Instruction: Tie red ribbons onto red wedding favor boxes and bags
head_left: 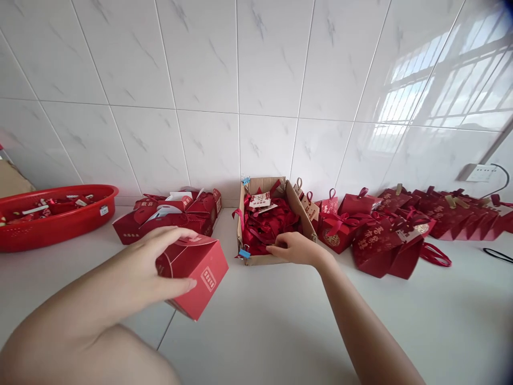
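My left hand (170, 267) grips a red box (202, 280) with a pale printed label, tilted above the white table. Its fingers wrap over the top and the thumb lies along the near side. At the centre, my right hand (294, 248) reaches over the near edge of a cardboard box (305, 211). Thumb and forefinger are bent together at the dark red ribbons (272, 222) inside; whether they pinch a ribbon is too small to tell. Small printed cards (260, 200) lie on top of the ribbons.
A red plastic basket (108, 206) with small items stands at the left. Folded red boxes (176, 211) sit behind my left hand. Several red gift boxes (377, 246) with ribbon handles fill the right side, near a power strip (479, 172). A tiled wall rises behind.
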Demonstrator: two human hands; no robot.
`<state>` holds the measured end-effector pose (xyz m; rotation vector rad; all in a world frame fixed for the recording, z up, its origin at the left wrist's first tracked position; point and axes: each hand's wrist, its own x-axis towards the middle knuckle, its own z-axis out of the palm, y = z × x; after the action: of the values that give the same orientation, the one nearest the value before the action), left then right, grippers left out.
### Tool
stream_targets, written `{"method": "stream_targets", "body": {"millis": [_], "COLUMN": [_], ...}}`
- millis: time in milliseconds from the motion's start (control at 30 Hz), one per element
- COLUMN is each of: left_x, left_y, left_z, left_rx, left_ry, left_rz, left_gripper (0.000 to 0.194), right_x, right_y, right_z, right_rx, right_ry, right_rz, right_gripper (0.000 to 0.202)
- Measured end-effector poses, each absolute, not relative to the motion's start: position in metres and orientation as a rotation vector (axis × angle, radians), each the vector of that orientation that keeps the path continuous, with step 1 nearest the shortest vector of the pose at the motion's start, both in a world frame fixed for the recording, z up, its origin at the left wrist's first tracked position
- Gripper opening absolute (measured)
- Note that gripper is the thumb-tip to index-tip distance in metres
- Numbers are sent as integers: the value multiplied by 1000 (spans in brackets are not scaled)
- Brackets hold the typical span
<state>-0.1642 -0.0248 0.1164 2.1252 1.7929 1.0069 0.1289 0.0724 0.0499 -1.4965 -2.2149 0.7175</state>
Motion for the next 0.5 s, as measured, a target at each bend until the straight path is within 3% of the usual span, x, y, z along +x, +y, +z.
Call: {"method": "stream_targets", "body": {"millis": [200, 300, 500], "left_x": [-169, -141, -54], "left_y": [-47, -53, -39], "left_z": [102, 113, 141], "left_rx": [2664, 2639, 2448], "left_ry": [1598, 1508, 1239], "left_rz": [831, 490, -12], "left_gripper": [76, 84, 50], "right_x": [135, 138, 141], "right_y": [83, 93, 101], "right_z": [51, 45, 44], "right_rx": [-1292, -1206, -969], "right_ry": [-1954, -1772, -1444], "right_rz": [683, 665, 654], "right_gripper": [11, 17, 27]}}
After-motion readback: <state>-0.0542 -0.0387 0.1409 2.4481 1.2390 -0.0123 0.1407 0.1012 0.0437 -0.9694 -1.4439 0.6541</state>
